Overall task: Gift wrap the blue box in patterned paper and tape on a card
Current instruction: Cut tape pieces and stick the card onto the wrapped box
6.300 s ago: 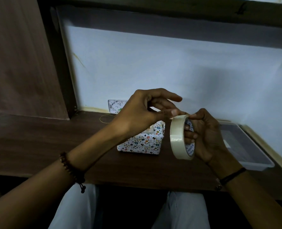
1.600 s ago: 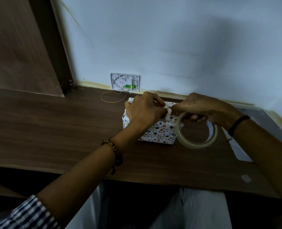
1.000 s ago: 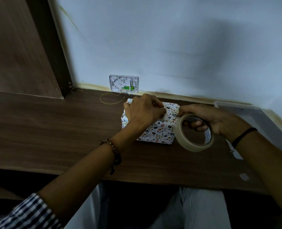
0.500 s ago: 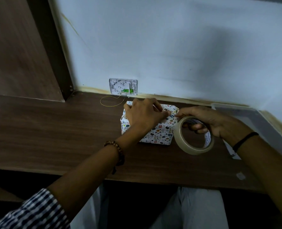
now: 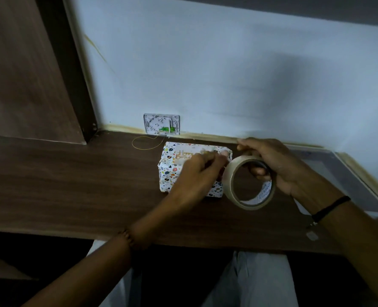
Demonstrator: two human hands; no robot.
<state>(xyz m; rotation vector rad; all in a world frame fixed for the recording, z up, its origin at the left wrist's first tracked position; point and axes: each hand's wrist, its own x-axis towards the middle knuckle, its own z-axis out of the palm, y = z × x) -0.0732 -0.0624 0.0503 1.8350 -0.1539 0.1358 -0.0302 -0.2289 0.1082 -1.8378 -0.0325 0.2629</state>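
Atop the wrapped box point(image 5: 167, 175) the left hand point(image 5: 196, 176), grip blurred, seems to be taping down the card point(image 5: 182, 155); beside it the right hand point(image 5: 279, 166) clasps the tape roll point(image 5: 228, 179), tearing likely next.

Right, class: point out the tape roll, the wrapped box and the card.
tape roll point(image 5: 227, 181): head view, left outer band.
wrapped box point(image 5: 167, 173): head view, left patterned face.
card point(image 5: 182, 154): head view, gold lettering.

1. Your table point(image 5: 73, 185) shows dark wood grain with a smooth, low sheen.
2. Your box point(image 5: 167, 173) wears printed paper, matt and creased.
3. Your tape roll point(image 5: 227, 180) looks like glossy, translucent film.
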